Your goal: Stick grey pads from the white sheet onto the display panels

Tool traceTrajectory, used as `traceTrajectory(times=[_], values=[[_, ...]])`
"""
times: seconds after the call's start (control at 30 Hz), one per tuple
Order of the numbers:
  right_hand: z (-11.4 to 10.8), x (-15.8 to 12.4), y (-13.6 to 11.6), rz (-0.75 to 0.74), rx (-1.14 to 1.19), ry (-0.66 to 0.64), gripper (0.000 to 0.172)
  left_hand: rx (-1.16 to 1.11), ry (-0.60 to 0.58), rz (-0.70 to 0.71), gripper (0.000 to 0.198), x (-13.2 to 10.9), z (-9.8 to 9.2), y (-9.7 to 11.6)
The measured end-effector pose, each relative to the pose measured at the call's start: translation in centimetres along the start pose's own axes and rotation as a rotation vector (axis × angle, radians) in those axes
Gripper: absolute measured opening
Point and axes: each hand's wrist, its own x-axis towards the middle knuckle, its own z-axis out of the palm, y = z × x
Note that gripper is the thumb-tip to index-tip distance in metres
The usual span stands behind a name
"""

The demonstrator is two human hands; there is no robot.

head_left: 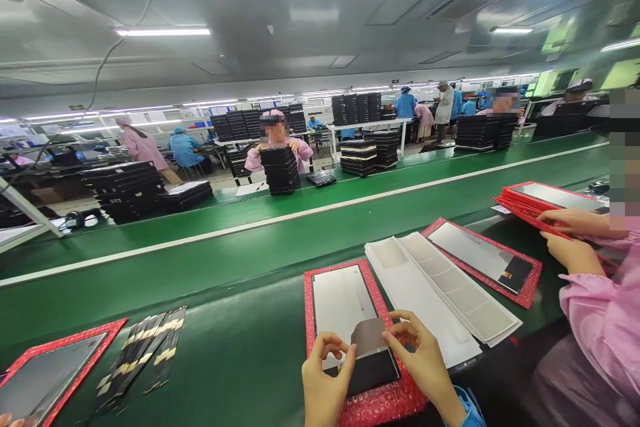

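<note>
A display panel (345,293) with a silvery back and a black end strip lies on a red bubble-wrap sheet (383,407) in front of me. Over the panel's near part, a grey-brown film piece (370,335) is stretched between my hands. My left hand (327,377) pinches its left edge between thumb and index finger. My right hand (423,360) has its fingertips closed on the film's right edge. Just right of the panel lie white backing sheets (425,307) bearing similar grey film rectangles (453,287).
Black-and-gold flex strips (145,347) lie left, near another panel (55,373) on red wrap with a person's fingertips at its edge. A second wrapped panel (480,257) lies right. A co-worker's hands (575,240) touch a red stack. Beyond runs a green conveyor (240,237) with black tray stacks (280,170).
</note>
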Motion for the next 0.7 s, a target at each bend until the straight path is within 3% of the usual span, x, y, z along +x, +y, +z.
traceTrajectory(times=[0.3, 0.7], values=[[-1.7, -1.7, 0.7, -0.053, -0.158, -0.206, 0.027, 0.048, 0.003, -0.011, 0.032, -1.7, -0.3, -3.8], [-1.7, -2.0, 3.1, -0.054, -0.171, -0.224, 0.026, 0.148, -0.093, -0.004, 0.031, -2.2, -0.1, -5.4]])
